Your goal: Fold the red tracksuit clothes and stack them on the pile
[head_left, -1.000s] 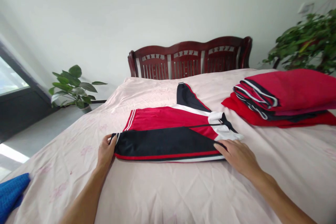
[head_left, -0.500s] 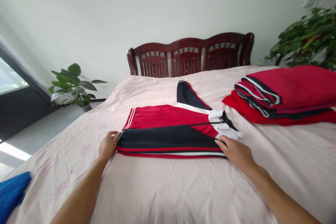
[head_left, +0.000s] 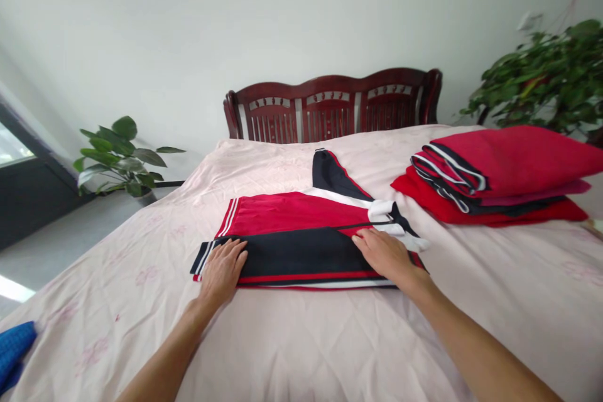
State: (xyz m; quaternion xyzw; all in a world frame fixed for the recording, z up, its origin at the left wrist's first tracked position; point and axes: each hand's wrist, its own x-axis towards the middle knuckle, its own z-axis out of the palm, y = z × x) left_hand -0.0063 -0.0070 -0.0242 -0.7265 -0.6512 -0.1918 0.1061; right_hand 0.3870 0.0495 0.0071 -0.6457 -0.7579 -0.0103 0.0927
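A red, black and white track jacket lies partly folded in the middle of the bed, one black sleeve laid across its near edge and the other black sleeve sticking out toward the headboard. My left hand rests flat, fingers stretched, on the cuff end of the near sleeve. My right hand lies flat and open on the sleeve's right end, beside the white collar. Neither hand holds anything.
The pink bedsheet covers the bed. A stack of folded red garments sits at the right. Behind stands a dark wooden headboard. Potted plants stand at left and right. A blue cloth shows at bottom left.
Both hands let go of the sleeve's ends and moved onto it, now pressing flat. The folded sleeve lies flatter on the jacket.
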